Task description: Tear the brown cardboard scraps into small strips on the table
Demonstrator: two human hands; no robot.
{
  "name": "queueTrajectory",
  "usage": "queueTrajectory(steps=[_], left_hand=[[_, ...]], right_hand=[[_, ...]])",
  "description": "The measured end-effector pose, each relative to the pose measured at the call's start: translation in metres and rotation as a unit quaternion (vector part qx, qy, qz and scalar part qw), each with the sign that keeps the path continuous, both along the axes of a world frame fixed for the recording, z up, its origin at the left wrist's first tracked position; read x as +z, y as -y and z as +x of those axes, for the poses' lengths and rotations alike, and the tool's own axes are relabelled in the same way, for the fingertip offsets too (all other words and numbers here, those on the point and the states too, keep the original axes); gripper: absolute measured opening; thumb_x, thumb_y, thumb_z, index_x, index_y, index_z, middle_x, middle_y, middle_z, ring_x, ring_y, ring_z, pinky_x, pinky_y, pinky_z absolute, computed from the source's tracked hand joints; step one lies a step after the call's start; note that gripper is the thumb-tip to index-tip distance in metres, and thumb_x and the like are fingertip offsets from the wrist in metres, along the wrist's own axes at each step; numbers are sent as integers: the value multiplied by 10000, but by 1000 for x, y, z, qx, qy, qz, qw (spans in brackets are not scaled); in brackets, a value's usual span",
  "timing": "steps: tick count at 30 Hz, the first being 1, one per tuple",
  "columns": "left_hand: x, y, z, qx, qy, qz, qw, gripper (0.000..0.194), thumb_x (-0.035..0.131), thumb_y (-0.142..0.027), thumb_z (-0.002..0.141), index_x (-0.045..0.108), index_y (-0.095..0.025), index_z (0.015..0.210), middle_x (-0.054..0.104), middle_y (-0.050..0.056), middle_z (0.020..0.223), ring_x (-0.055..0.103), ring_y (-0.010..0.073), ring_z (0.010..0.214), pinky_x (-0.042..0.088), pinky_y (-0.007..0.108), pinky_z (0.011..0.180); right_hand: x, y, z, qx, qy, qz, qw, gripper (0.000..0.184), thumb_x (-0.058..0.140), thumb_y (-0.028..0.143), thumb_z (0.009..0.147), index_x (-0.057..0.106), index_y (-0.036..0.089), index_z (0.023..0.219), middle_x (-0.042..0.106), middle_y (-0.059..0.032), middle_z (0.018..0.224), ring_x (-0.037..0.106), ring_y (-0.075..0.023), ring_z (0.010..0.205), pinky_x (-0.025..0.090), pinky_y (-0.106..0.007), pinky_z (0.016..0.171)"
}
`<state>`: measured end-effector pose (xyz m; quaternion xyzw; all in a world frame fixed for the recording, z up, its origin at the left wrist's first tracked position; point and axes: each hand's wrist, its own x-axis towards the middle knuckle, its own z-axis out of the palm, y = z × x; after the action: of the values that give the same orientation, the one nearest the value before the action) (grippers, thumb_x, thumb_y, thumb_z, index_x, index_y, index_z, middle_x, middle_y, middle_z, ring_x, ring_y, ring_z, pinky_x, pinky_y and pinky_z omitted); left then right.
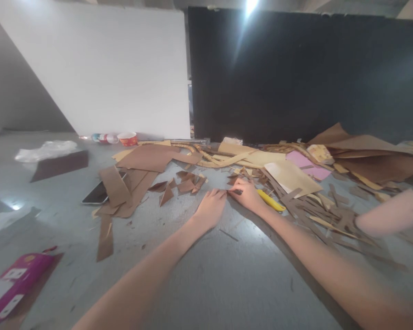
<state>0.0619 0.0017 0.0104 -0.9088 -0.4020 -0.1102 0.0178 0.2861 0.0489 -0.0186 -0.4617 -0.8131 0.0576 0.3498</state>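
Observation:
My left hand point(211, 208) lies palm down on the grey table, fingers stretched forward, tips beside my right hand. My right hand point(247, 195) is closed in a pinch, thumb and forefinger together on a small dark brown piece point(228, 191) that touches my left fingertips. Most of that piece is hidden, and its material is unclear. Just right of my right wrist lies a yellow-handled tool point(271, 200), perhaps a cutter. Several folded brown pieces point(186, 183) sit beyond my left hand. Small brown scraps point(242, 174) are heaped behind my right fingers.
Brown sheets point(147, 158) and a phone point(96, 195) lie left. Brown strips point(316, 213) cover the right side, where another person's arm point(392, 215) reaches in. A red cup point(127, 138) stands at the back, near a white panel point(124, 68). A purple packet point(24, 279) lies front left.

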Motion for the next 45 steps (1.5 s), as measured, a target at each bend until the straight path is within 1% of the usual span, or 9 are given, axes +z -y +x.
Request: queueTrajectory(steps=[3,9,14,20,24,30,33,36,45], left_hand=[[0,1,1,6,5,-1,1000,462,445,-63,1043,651,-137,1449,676,174,1505,594,314,1367,510,452,1116],[-1,1,1,18,12,-6,1000,424,461,-68,1053,653,-139,1424,689,166,1446,609,314,1334,521,456,1090],[-2,0,0,14,26,-14,999,429,470,-63,1051,653,-156,1427,682,159,1421,608,308,1328,519,454,1093],[-2,0,0,9,32,-21,999,463,477,-61,1030,658,-180,1439,666,156,1446,588,314,1344,511,475,1115],[-1,0,0,10,33,-31,999,465,495,-56,1011,666,-171,1428,657,156,1480,572,316,1378,501,472,1137],[0,1,0,14,36,-27,999,463,476,-66,1025,675,-178,1428,657,163,1480,572,317,1378,498,481,1142],[-1,1,0,16,33,-21,999,483,463,-65,1031,660,-173,1458,660,171,1459,583,320,1355,512,483,1118],[-2,1,0,15,25,-17,999,480,459,-66,1036,651,-165,1465,653,177,1466,586,324,1346,518,482,1096],[-1,0,1,17,18,-21,999,443,437,-75,1060,641,-144,1447,652,166,1480,573,323,1350,490,470,1115]], right_hand=[[5,5,0,22,37,16,999,172,714,218,1018,793,234,866,709,-23,886,667,-216,923,361,-407,982],[17,16,3,59,88,23,994,163,620,128,970,744,226,929,706,-52,975,648,-245,1012,359,-416,988],[19,17,5,83,109,19,990,236,543,69,930,726,216,949,690,-65,969,639,-249,970,369,-429,959],[25,21,1,92,177,38,979,249,546,43,932,730,210,930,673,-82,953,592,-268,975,384,-435,946],[28,26,-5,75,213,41,973,236,553,33,941,711,201,892,657,-102,981,568,-282,999,405,-435,947],[17,25,-9,53,184,40,981,252,552,20,940,716,207,899,667,-92,997,585,-276,1009,430,-426,968],[11,21,-7,-12,137,53,989,288,556,18,941,761,217,902,693,-70,952,614,-259,957,414,-433,979],[9,18,-5,-67,116,60,989,296,583,38,943,779,227,827,713,-65,881,627,-252,881,405,-444,964],[6,16,-4,-13,105,33,994,338,544,29,939,812,225,876,743,-68,894,628,-245,854,470,-403,920]])
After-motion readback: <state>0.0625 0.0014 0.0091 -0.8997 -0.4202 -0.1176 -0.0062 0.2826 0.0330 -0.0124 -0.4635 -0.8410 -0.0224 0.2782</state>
